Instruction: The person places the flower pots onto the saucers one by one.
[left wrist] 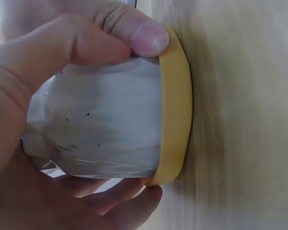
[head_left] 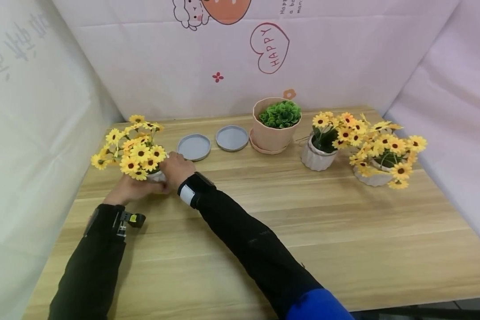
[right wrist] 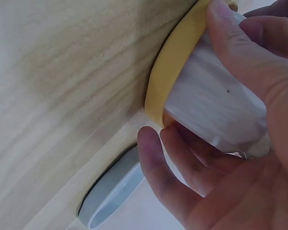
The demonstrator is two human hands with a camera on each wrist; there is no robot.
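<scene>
At the table's left, both hands are round a small white flowerpot (left wrist: 105,115) of yellow artificial daisies (head_left: 140,152). The pot sits in a shallow yellow saucer (left wrist: 176,110), which lies on the wooden table. My left hand (head_left: 133,189) grips the pot's near left side, thumb and fingers on opposite sides. From the right, my right hand (head_left: 177,170) holds the same pot; its thumb (right wrist: 225,24) lies over the yellow saucer's rim and its fingers (right wrist: 182,151) curl round the far side. The flowers and hands hide most of the pot in the head view.
Two grey-blue saucers (head_left: 194,147) (head_left: 232,138) lie just right of the hands. Behind centre stands a pink pot (head_left: 269,137) with a green plant on a pink saucer. Two more white pots (head_left: 317,158) (head_left: 373,177) of yellow daisies stand at the right. White printed cloth (head_left: 164,71) walls the back and sides.
</scene>
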